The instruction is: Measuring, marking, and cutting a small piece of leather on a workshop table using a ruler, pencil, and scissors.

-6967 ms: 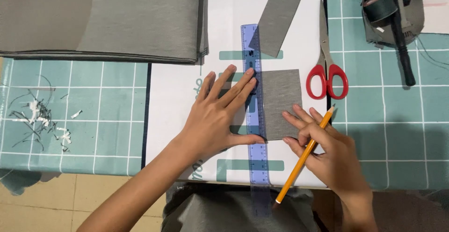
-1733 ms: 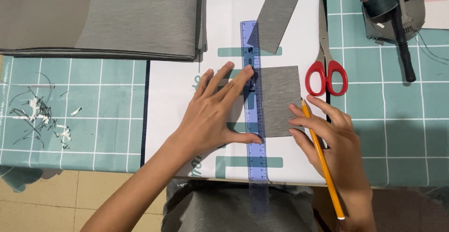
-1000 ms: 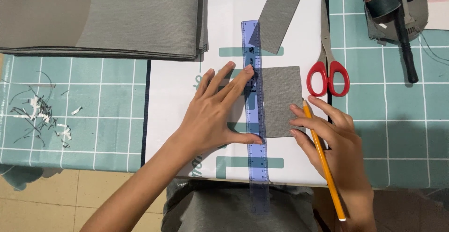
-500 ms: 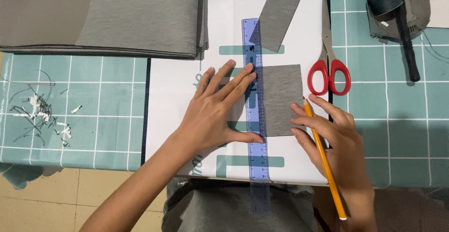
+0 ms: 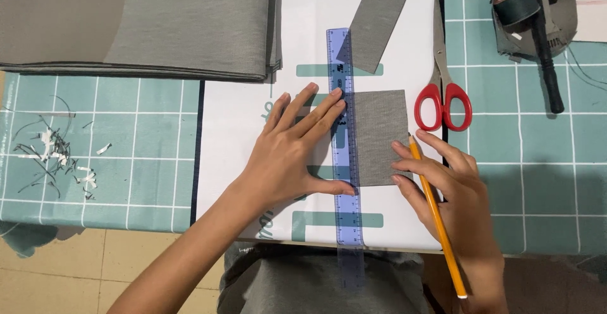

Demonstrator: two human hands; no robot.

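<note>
Head view: the left hand (image 5: pixel 292 156) lies spread flat at frame centre, pressing a blue transparent ruler (image 5: pixel 344 143) along the left edge of a grey fabric rectangle (image 5: pixel 380 137). The right hand (image 5: pixel 452 194) pinches a yellow pencil (image 5: pixel 436 216), tip at the fabric's lower right edge. This looks like measuring and marking; next the pencil must meet the ruler's edge without the ruler slipping. Red-handled scissors (image 5: pixel 442 86) lie right of the fabric.

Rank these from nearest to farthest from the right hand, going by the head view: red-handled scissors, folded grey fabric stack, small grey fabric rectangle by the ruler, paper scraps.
1. small grey fabric rectangle, touching the right hand fingertips.
2. red-handled scissors, just above.
3. folded grey fabric stack, upper left.
4. paper scraps, far left.
</note>
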